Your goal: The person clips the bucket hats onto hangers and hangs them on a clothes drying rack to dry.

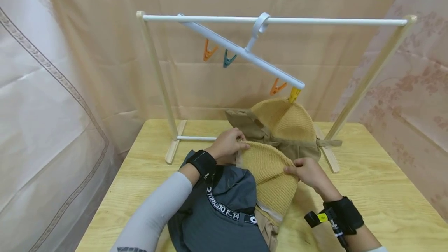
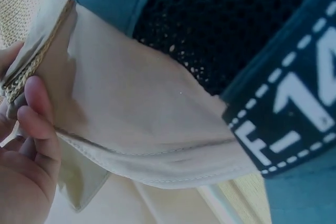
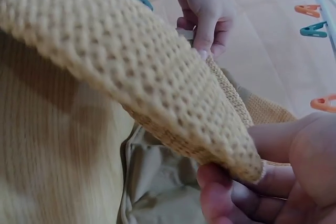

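Observation:
Both hands hold a woven straw-coloured sun hat (image 1: 269,166) with beige cloth sewn to it. My left hand (image 1: 227,145) pinches the hat's upper left edge, where cloth and weave meet in the left wrist view. At its right edge my right hand (image 1: 309,172) pinches the weave between thumb and fingers (image 3: 215,192). A dark blue-grey hat (image 1: 220,209) with a TORNADO F-14 band lies beside it, partly beneath my left forearm. Just behind, a second woven hat (image 1: 287,118) with khaki cloth hangs from a yellow clip (image 1: 294,95), its lower cloth partly hidden by the held hat.
A white hanger (image 1: 241,49) tilts down to the right from the rack's top bar (image 1: 325,21). Two orange clips (image 1: 209,51) and a teal clip (image 1: 229,58) hang from it. The rack's wooden feet (image 1: 171,151) stand on the wooden table (image 1: 371,189).

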Available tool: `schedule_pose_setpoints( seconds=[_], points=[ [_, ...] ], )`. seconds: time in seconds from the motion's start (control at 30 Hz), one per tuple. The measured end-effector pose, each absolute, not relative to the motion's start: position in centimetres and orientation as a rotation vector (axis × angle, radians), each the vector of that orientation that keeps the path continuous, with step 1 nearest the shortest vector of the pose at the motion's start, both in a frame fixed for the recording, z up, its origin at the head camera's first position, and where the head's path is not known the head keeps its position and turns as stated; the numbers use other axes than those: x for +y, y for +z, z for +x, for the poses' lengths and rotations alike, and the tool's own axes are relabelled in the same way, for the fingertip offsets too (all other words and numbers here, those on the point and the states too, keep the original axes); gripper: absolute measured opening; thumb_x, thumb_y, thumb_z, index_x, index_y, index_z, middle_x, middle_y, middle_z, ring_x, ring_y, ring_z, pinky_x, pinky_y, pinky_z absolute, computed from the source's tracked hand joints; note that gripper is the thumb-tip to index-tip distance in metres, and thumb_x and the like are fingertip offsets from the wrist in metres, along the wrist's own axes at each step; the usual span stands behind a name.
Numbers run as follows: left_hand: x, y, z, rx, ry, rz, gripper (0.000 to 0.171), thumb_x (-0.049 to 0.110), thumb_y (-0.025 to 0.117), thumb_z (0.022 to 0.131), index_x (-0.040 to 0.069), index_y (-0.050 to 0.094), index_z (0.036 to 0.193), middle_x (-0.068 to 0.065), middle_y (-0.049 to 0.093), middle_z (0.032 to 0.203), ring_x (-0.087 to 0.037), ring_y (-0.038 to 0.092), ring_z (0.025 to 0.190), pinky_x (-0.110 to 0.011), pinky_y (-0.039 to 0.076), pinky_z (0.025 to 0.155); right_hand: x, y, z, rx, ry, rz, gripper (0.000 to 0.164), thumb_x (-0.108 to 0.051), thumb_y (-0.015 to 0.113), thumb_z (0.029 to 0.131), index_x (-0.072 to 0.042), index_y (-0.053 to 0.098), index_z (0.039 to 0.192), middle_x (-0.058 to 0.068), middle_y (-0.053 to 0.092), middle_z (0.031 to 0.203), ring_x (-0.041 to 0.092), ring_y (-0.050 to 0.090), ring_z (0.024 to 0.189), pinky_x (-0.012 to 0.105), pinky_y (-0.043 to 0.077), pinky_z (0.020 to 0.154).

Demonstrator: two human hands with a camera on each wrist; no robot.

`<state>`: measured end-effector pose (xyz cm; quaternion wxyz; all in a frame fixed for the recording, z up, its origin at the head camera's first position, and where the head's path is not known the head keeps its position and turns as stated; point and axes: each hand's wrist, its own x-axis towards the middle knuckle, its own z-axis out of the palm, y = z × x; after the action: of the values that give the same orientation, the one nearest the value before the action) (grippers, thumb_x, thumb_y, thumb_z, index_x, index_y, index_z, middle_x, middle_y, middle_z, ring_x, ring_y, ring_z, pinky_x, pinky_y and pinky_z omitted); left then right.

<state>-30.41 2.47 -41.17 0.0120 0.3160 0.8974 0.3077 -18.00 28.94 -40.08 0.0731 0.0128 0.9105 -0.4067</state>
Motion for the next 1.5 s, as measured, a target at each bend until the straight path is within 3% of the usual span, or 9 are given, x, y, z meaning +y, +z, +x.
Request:
schedule_pose_setpoints(
  seconds=[0.1,0.2,0.3,0.4,0.53,0.83,1.5],
  points=[
    [2.1,-41.2,-30.4,2.824,0.972,0.972,0.024,0.037,0.07,0.089,0.013,0.07,0.094,-0.003,0.064,0.097,-0.017,0.059,0.085,-0.029,0.047,0.073,28.4,-39.8,-18.0,2.8,-1.229,0.026,0.043,-0.024,0.066,0.093,-0.014,0.039,0.061,-0.005,0.021,0.057,0.011,0.019,0.054,0.025,0.021,0.052],
    [1.7,-41.4,-30.4,2.853,0.984,0.954,0.025,0.036,0.069,0.09,0.012,0.071,0.096,-0.004,0.066,0.099,-0.019,0.061,0.09,-0.031,0.049,0.076,27.9,-39.5,-18.2,2.875,-1.225,-0.005,0.036,-0.023,0.066,0.093,-0.009,0.052,0.063,-0.005,0.023,0.056,0.01,0.019,0.053,0.025,0.02,0.052],
    [1.4,-41.4,-30.2,2.864,1.008,0.927,0.027,0.036,0.068,0.091,0.01,0.071,0.1,-0.005,0.065,0.103,-0.021,0.062,0.093,-0.032,0.05,0.079,27.4,-39.3,-18.3,2.939,-1.219,-0.011,0.024,-0.023,0.067,0.092,-0.004,0.07,0.077,-0.005,0.038,0.053,0.01,0.028,0.052,0.024,0.026,0.051],
    [1.2,-41.2,-30.1,2.872,1.035,0.914,0.029,0.035,0.067,0.092,0.009,0.07,0.104,-0.006,0.063,0.105,-0.021,0.061,0.093,-0.034,0.05,0.08,27.1,-39.0,-18.4,2.996,-1.219,0.004,0.023,-0.023,0.068,0.092,-0.002,0.076,0.09,-0.001,0.058,0.058,0.011,0.041,0.052,0.025,0.033,0.051],
    [1.3,-41.0,-30.2,2.888,1.061,0.908,0.031,0.036,0.066,0.093,0.008,0.069,0.106,-0.007,0.064,0.106,-0.021,0.061,0.093,-0.035,0.051,0.081,26.9,-38.5,-18.6,3.063,-1.22,0.018,0.024,-0.022,0.069,0.091,0.001,0.076,0.093,0.007,0.069,0.068,0.014,0.048,0.054,0.025,0.037,0.05],
    [0.5,-41.3,-30.3,2.95,1.083,0.853,0.032,0.037,0.066,0.092,0.009,0.07,0.107,-0.006,0.064,0.103,-0.02,0.061,0.089,-0.035,0.051,0.078,26.1,-38.2,-19.6,3.132,-1.23,-0.028,0.021,-0.018,0.07,0.089,0.002,0.076,0.094,0.016,0.073,0.083,0.012,0.056,0.06,0.026,0.042,0.054],
    [-0.1,-40.9,-30.8,3.092,1.104,0.735,0.027,0.037,0.068,0.091,0.011,0.071,0.099,-0.007,0.065,0.102,-0.023,0.062,0.088,-0.037,0.051,0.076,24.6,-36.5,-21.5,3.193,-1.237,-0.032,0.024,-0.02,0.07,0.09,0.0,0.076,0.101,0.018,0.074,0.092,0.013,0.059,0.064,0.024,0.043,0.054]
  ],
)
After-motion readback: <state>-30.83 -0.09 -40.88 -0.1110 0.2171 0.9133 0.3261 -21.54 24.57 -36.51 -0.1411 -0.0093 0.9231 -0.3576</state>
